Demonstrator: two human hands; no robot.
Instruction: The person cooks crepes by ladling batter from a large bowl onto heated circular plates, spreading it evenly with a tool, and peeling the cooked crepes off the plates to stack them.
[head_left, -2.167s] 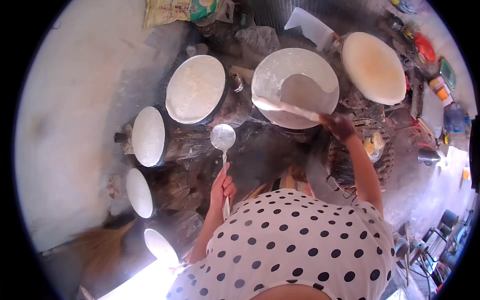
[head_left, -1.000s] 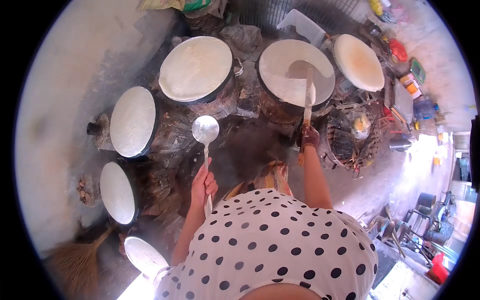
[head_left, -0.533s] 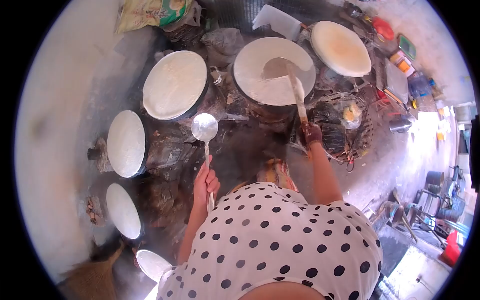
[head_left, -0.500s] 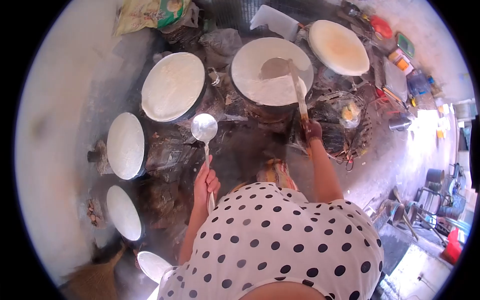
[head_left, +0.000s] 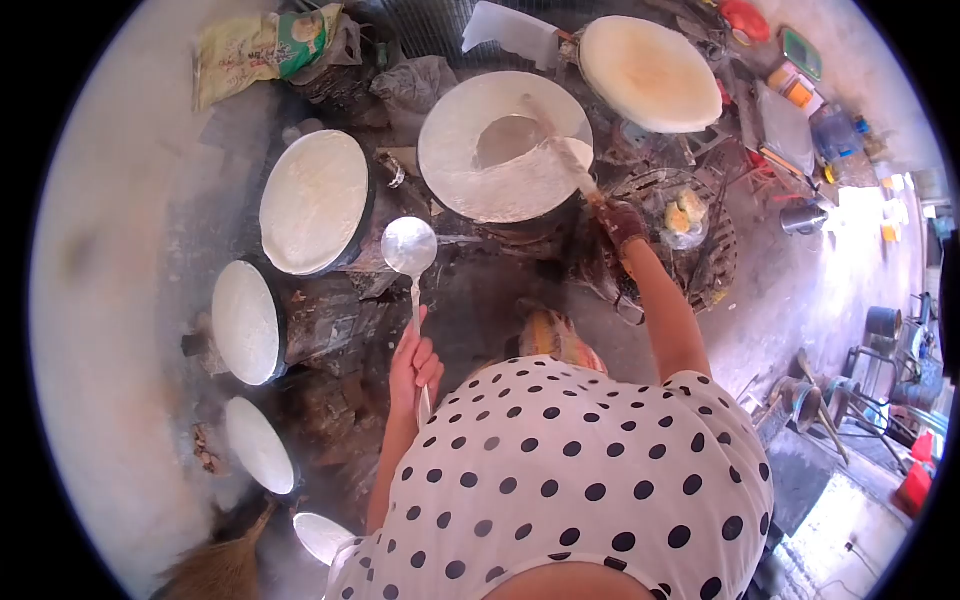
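Observation:
My left hand (head_left: 415,368) is closed round the handle of a metal ladle (head_left: 409,246), its round bowl held upward. My right hand (head_left: 620,222), in a dark reddish glove, grips a flat wooden spreader (head_left: 567,155). The spreader lies across a round griddle (head_left: 505,190) coated with pale batter, and a greyish patch without the white layer shows near its middle. Left of the ladle stands another griddle (head_left: 315,202) covered in pale batter. At the upper right is a griddle with a round flatbread (head_left: 650,75), browned in the centre.
More batter-covered griddles (head_left: 245,322) curve down the left side. A metal basket (head_left: 722,240) with a bagged yellowish item (head_left: 685,218) sits beside my right forearm. A printed sack (head_left: 250,52) is at the upper left, a straw broom (head_left: 215,568) at the lower left, a metal cup (head_left: 802,219) at right.
The view has shifted, so the griddles sit differently in it. My right hand and the spreader now slant more to the upper left across the griddle. My left hand still holds the ladle.

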